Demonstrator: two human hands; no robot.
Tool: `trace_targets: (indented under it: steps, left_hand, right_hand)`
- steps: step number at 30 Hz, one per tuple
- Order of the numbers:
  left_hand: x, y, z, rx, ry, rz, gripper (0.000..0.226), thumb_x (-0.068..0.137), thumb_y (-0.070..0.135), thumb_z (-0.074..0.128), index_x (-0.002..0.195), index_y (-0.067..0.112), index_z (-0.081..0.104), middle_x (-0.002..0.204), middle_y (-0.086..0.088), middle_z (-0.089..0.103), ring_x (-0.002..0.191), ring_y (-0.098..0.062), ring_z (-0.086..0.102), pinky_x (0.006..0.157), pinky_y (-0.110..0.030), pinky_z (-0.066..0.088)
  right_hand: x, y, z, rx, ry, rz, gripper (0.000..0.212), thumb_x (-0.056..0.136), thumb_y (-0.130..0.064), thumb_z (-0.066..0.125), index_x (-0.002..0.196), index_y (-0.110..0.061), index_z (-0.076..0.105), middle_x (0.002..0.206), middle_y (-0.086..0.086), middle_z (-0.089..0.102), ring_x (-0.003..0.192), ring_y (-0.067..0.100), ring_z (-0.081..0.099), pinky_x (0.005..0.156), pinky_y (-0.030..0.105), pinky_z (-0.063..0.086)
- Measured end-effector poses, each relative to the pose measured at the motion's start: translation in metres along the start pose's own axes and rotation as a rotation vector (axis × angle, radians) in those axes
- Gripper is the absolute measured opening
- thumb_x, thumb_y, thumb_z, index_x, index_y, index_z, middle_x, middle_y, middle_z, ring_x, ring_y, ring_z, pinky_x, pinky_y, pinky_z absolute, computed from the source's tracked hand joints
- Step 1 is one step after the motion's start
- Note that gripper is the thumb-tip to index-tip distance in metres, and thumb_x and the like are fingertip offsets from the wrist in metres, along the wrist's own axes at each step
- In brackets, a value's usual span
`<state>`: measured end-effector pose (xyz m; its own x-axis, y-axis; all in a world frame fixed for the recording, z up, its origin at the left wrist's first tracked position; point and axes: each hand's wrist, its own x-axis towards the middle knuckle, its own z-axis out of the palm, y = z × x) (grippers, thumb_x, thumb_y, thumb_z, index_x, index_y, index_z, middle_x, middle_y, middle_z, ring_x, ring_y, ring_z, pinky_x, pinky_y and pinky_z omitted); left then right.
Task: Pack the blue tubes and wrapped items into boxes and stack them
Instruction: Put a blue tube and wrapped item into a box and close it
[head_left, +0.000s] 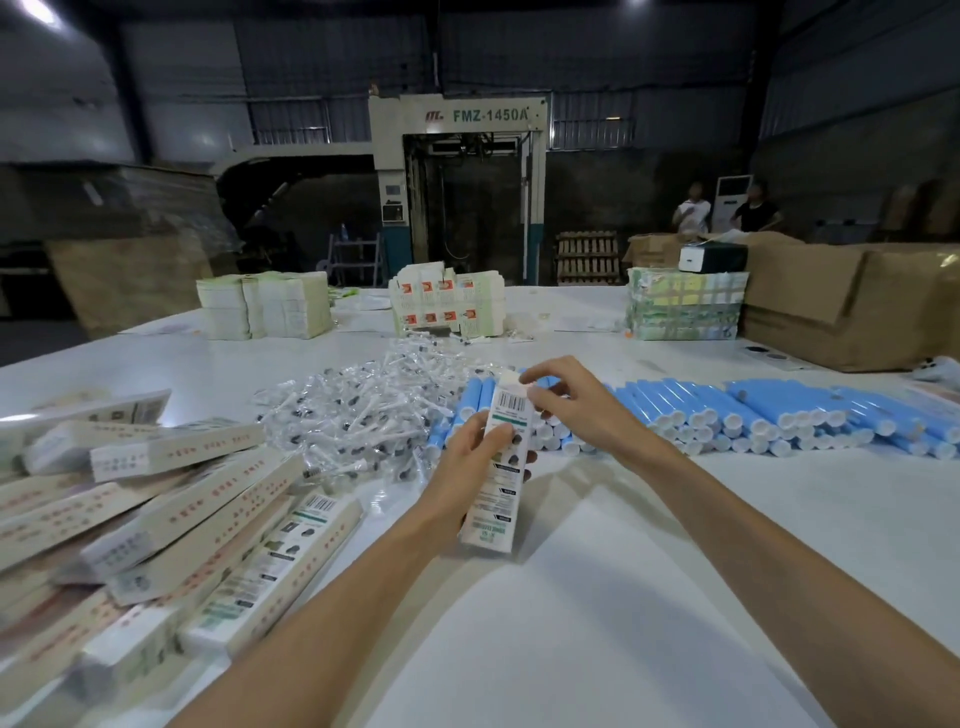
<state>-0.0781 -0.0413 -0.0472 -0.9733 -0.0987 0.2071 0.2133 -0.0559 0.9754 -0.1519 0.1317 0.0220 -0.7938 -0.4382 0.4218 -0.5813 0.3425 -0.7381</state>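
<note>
Box (493, 512) is held over the counter (649, 597) at centre, its long axis running away from the person: bottom end near, top flap (511, 378) at the far end, tipped slightly right. Left hand (462, 467) grips the box mid-body, fingers wrapped round it. Right hand (576, 410) is at the far end, fingertips pinching the flap. Blue tubes (753, 415) lie just beyond and to the right of the right hand, in rows with caps facing the person and axes roughly parallel to the box. The right hand is nearer to them and probably makes the next reach. Wrapped items (363, 410) are heaped beyond-left of the box, beside the tubes. Packed boxes (171, 514) are piled loosely at far left, well apart from the hands, not yet stacked neatly.
</note>
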Motion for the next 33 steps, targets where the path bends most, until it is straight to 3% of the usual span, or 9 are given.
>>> trace_targets:
  steps: [4, 7, 10, 12, 15, 20, 27, 30, 33]
  left_hand:
    - [0.008, 0.005, -0.018, -0.006, 0.206, -0.007, 0.023, 0.111, 0.034, 0.057, 0.132, 0.028, 0.063, 0.099, -0.004, 0.084, 0.089, -0.026, 0.082, 0.074, -0.036, 0.066]
    - [0.012, 0.014, -0.036, -0.012, 0.387, 0.028, 0.017, 0.111, 0.032, 0.057, 0.124, 0.023, 0.063, 0.092, -0.006, 0.083, 0.082, -0.026, 0.081, 0.067, -0.036, 0.062]
    - [0.015, 0.025, -0.055, -0.007, 0.508, 0.087, 0.015, 0.111, 0.028, 0.055, 0.121, 0.018, 0.061, 0.083, -0.004, 0.082, 0.068, -0.019, 0.078, 0.058, -0.035, 0.061]
    - [0.016, 0.032, -0.069, 0.023, 0.588, 0.117, 0.015, 0.112, 0.029, 0.053, 0.121, 0.019, 0.061, 0.090, -0.008, 0.081, 0.073, -0.021, 0.078, 0.060, -0.036, 0.061]
    - [0.017, 0.038, -0.088, 0.140, 0.678, 0.173, 0.017, 0.111, 0.031, 0.053, 0.121, 0.020, 0.061, 0.107, -0.012, 0.076, 0.097, -0.034, 0.076, 0.082, -0.049, 0.061]
    - [0.015, 0.038, -0.097, 0.054, 0.694, 0.120, 0.020, 0.110, 0.030, 0.053, 0.124, 0.019, 0.061, 0.107, -0.016, 0.077, 0.098, -0.040, 0.077, 0.077, -0.046, 0.060]
    - [0.015, 0.039, -0.096, 0.013, 0.667, 0.123, 0.018, 0.110, 0.030, 0.054, 0.122, 0.021, 0.064, 0.104, -0.016, 0.079, 0.096, -0.039, 0.078, 0.082, -0.052, 0.063]
    - [0.016, 0.038, -0.096, -0.015, 0.638, 0.123, 0.021, 0.111, 0.031, 0.054, 0.127, 0.020, 0.063, 0.100, -0.013, 0.081, 0.089, -0.032, 0.081, 0.072, -0.044, 0.064]
    - [0.015, 0.038, -0.093, -0.102, 0.581, 0.107, 0.021, 0.110, 0.028, 0.059, 0.128, 0.019, 0.065, 0.100, -0.013, 0.082, 0.088, -0.032, 0.081, 0.072, -0.043, 0.065]
  right_hand:
    - [0.008, 0.009, 0.020, 0.031, 0.170, 0.015, 0.015, 0.107, -0.012, 0.055, 0.114, -0.018, 0.067, 0.120, 0.002, 0.061, 0.093, 0.017, 0.066, 0.073, 0.013, 0.048]
    - [0.014, 0.008, 0.043, -0.034, 0.041, 0.027, 0.016, 0.104, -0.010, 0.057, 0.114, -0.012, 0.070, 0.107, -0.001, 0.069, 0.092, 0.020, 0.067, 0.069, 0.012, 0.048]
    - [0.017, 0.005, 0.077, -0.159, -0.085, 0.026, 0.017, 0.102, -0.010, 0.060, 0.113, -0.009, 0.073, 0.106, 0.006, 0.074, 0.097, 0.021, 0.068, 0.082, 0.024, 0.052]
    - [0.017, 0.005, 0.101, -0.214, -0.143, 0.044, 0.016, 0.101, -0.012, 0.059, 0.110, -0.008, 0.073, 0.106, 0.008, 0.073, 0.097, 0.023, 0.068, 0.088, 0.036, 0.055]
    - [0.013, 0.003, 0.131, -0.283, -0.210, 0.029, 0.013, 0.102, -0.019, 0.058, 0.099, -0.009, 0.066, 0.096, 0.004, 0.066, 0.090, 0.027, 0.064, 0.076, 0.039, 0.051]
    - [0.008, -0.007, 0.154, -0.336, -0.229, 0.049, 0.024, 0.103, -0.032, 0.061, 0.089, -0.012, 0.060, 0.094, 0.009, 0.065, 0.085, 0.029, 0.063, 0.073, 0.043, 0.051]
    - [0.010, -0.009, 0.146, -0.467, -0.313, 0.082, 0.039, 0.093, 0.000, 0.056, 0.065, -0.018, 0.036, 0.073, 0.000, 0.041, 0.063, 0.016, 0.040, 0.051, 0.030, 0.028]
    - [0.003, -0.005, 0.142, -0.516, -0.297, 0.047, 0.042, 0.087, 0.004, 0.058, 0.066, -0.020, 0.031, 0.074, -0.002, 0.036, 0.073, 0.022, 0.042, 0.051, 0.028, 0.022]
    - [-0.003, 0.002, 0.137, -0.474, -0.206, 0.058, 0.024, 0.092, 0.000, 0.058, 0.080, -0.014, 0.042, 0.083, 0.000, 0.046, 0.084, 0.026, 0.052, 0.056, 0.029, 0.033]
